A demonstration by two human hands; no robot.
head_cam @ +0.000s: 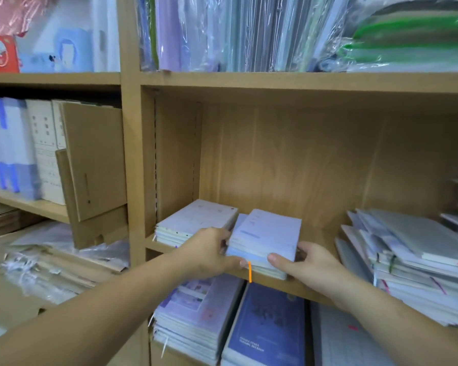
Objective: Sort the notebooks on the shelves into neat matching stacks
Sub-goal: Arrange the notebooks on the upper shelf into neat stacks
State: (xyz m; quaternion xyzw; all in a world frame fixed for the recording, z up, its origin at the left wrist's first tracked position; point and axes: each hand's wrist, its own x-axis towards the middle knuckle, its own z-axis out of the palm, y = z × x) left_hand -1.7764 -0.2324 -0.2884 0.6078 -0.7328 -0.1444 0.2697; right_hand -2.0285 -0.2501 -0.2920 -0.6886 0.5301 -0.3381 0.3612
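From the head camera, both hands hold one small pale blue notebook stack [265,239] that sits at the front edge of the middle wooden shelf [302,287]. The left hand [209,250] grips the stack's left side with its fingers curled round it. The right hand [310,265] grips the right front corner, with the thumb pressed on the top cover. An orange ribbon [250,272] hangs down from the front of this stack. Just to the left, touching or almost touching it, lies a second stack of pale notebooks [196,223] by the side wall. To the right, well apart, is a big messy pile of notebooks [413,260], all slipping sideways. On the shelf below lie a dark blue notebook [267,326] and, beside it, a purple-and-white stack [196,313]. The shelf above is packed with books in shiny plastic wrap [249,33] and green folders [413,35]. In the next bay to the left stand brown cardboard sheets [95,159] and blue-and-white books [8,146]. The dark blue notebook has pale words near the bottom, too blurry to read.
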